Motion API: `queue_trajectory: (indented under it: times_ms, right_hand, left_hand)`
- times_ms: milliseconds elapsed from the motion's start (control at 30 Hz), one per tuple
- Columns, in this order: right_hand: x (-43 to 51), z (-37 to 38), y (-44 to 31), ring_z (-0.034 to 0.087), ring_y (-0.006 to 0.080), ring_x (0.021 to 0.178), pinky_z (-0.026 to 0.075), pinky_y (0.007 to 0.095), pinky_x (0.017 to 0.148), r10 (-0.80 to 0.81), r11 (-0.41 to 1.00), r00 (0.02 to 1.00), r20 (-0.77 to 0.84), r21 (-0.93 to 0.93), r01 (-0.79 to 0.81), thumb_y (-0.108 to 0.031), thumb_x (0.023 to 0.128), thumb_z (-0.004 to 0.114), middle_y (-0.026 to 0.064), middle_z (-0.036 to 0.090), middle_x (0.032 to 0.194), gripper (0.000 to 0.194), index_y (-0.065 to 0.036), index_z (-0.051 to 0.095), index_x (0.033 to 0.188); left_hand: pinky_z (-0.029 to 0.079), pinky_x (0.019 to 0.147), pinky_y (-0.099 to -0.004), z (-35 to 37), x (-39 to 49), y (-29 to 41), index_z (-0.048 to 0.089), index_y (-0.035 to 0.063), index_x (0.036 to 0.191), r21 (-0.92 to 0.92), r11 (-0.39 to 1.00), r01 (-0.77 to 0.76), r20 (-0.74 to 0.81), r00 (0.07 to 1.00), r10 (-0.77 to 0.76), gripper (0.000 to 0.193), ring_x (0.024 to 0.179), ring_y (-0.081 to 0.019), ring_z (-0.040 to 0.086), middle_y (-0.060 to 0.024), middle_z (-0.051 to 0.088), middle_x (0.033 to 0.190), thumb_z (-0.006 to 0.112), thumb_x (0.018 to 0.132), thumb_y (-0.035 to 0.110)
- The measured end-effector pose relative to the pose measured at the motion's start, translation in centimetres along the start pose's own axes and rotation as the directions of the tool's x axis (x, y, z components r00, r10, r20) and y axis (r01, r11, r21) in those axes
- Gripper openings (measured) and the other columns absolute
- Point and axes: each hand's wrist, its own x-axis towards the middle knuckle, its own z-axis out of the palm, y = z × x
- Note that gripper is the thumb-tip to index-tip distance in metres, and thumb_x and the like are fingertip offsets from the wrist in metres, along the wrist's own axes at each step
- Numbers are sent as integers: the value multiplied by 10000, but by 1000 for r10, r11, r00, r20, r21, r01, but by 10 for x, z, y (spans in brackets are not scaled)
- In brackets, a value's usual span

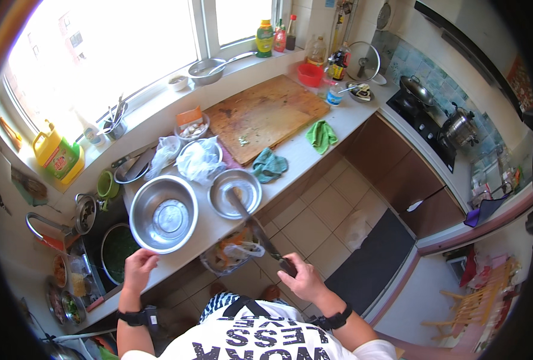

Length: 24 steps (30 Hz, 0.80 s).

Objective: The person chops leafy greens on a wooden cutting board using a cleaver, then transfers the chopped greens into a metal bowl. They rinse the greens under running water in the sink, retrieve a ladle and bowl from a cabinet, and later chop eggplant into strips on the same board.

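My right hand (303,278) grips the dark handle of a long cooking utensil (262,238). The utensil's far end reaches over a small stainless steel bowl (248,184) near the counter's front edge. Close to the rim of a larger stainless steel basin (136,210) is my left hand (139,269), its fingers curled; whether they grip the rim is unclear. The basin holds nothing visible. Left of it, a round pot (110,265) of dark green leaves stands in the sink.
Behind the bowls lie bagged items (202,157) and a big wooden cutting board (266,112). A teal cloth (270,165) and a green cloth (321,136) rest on the counter. Knives lie in a bowl (136,170) at left. Below hangs a waste bag (232,252). The cooktop (421,128) is right.
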Motion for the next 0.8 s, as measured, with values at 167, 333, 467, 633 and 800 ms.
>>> queue_trajectory:
  times_ms: [167, 333, 467, 633, 800]
  right_hand:
    - [-26, -63, 49, 720, 352, 739, 560, 411, 696, 251, 968, 947, -201, 24, -251, -324, 895, 695, 160, 716, 804, 372, -65, 605, 1147]
    - [-24, -116, 92, 696, 194, 565, 538, 330, 568, 313, 949, 905, -287, 128, -288, -342, 898, 709, 76, 696, 700, 368, -27, 627, 1068]
    - [5, -166, 130, 685, 158, 558, 528, 300, 548, 339, 940, 873, -351, 150, -305, -322, 892, 738, 48, 685, 688, 366, -18, 636, 1069]
    - [72, -239, 157, 595, 83, 526, 501, 247, 505, 447, 880, 813, -373, 346, -325, -195, 910, 728, 16, 627, 709, 253, -21, 615, 1055]
    - [137, -312, 171, 552, 74, 493, 472, 232, 464, 480, 810, 764, -432, 554, -195, -115, 933, 689, 20, 596, 692, 161, -24, 601, 1034]
  left_hand:
    - [531, 674, -231, 128, 29, 79, 702, -8, 972, 35, 988, -151, 317, 939, 132, 58, 747, -80, 657, -25, 706, 829, 679, 920, -2]
    - [538, 682, -245, 239, 64, 126, 715, 6, 985, -60, 990, -131, 489, 861, 143, 77, 754, -93, 674, -44, 730, 860, 698, 920, 44]
    - [541, 671, -266, 320, 104, 152, 726, 36, 980, -2, 976, -218, 574, 799, 180, 91, 714, -127, 679, -54, 718, 827, 709, 917, 98]
    - [555, 664, -307, 407, 173, 199, 730, 60, 968, -49, 968, -247, 582, 780, 228, 106, 702, -184, 692, -68, 717, 807, 709, 913, 148]
    - [558, 676, -319, 481, 235, 269, 725, 68, 980, 10, 945, -326, 600, 758, 255, 125, 726, -196, 704, -71, 728, 812, 685, 930, 176]
